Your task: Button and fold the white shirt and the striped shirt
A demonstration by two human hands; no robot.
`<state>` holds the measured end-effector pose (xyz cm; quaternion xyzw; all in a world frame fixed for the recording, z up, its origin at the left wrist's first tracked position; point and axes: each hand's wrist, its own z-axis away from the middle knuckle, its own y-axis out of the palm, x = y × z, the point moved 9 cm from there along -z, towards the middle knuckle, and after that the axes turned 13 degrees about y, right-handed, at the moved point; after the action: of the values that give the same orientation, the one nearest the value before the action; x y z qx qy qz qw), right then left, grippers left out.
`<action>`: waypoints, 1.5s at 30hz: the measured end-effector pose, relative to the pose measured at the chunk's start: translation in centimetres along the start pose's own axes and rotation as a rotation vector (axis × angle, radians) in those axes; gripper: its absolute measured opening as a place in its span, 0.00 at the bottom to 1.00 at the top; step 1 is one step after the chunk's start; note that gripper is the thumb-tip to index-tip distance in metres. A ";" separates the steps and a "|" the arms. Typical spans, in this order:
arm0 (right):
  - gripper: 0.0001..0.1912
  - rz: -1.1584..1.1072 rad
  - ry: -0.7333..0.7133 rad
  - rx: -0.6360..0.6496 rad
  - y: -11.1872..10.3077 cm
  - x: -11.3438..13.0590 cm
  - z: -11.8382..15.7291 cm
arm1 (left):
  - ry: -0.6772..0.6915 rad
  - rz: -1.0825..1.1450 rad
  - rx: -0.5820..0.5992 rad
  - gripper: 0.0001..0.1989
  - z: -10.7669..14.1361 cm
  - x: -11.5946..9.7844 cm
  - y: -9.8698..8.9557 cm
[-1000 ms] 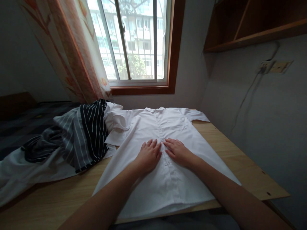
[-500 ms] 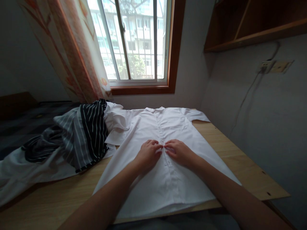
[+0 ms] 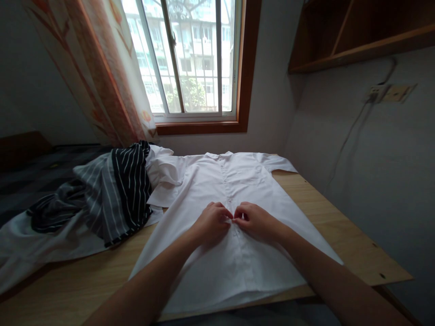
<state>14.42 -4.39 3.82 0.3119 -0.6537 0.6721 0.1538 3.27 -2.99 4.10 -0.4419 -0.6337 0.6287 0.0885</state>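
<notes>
A white short-sleeved shirt lies spread front side up, its collar toward the window and its hem at the near table edge. A row of buttons runs down its middle. My left hand is closed in a pinch on the left side of the button strip. Fingertips nearly touching it, my right hand also pinches the strip from the right. Both hands grip the shirt's front edge; the button between them is too small to make out.
The wooden table carries the shirt. A heap of striped black, grey and white clothes lies at the left, touching the left sleeve. Beyond are a curtain and a window. A shelf hangs at the upper right.
Both hands have moved slightly down the button strip toward the hem. The fingers of my right hand have curled into a tighter pinch.
</notes>
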 end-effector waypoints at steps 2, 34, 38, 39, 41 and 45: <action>0.04 -0.004 0.005 0.017 0.1 -0.1 0.0 | -0.004 0.010 0.006 0.14 0.0 0.0 0.1; 0.08 -0.327 0.256 0.338 1.7 -2.3 -0.1 | 0.061 0.098 0.219 0.11 0.8 -1.9 1.7; 0.07 -0.165 0.207 0.290 1.6 -1.6 0.3 | 0.074 0.074 0.237 0.10 1.1 -2.3 1.7; 0.06 -0.114 0.180 0.266 1.5 -1.2 0.5 | 0.069 0.065 0.235 0.10 1.1 -2.3 1.7; 0.06 -0.041 0.140 0.239 1.3 -0.6 0.7 | 0.056 0.048 0.229 0.09 1.1 -2.2 1.7; 0.05 0.011 0.129 0.288 1.2 0.0 1.4 | 0.042 0.050 0.229 0.08 1.1 -2.0 2.0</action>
<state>13.95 -5.89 2.80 0.2833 -0.5408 0.7785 0.1457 4.61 -5.48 3.05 -0.4576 -0.5445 0.6897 0.1361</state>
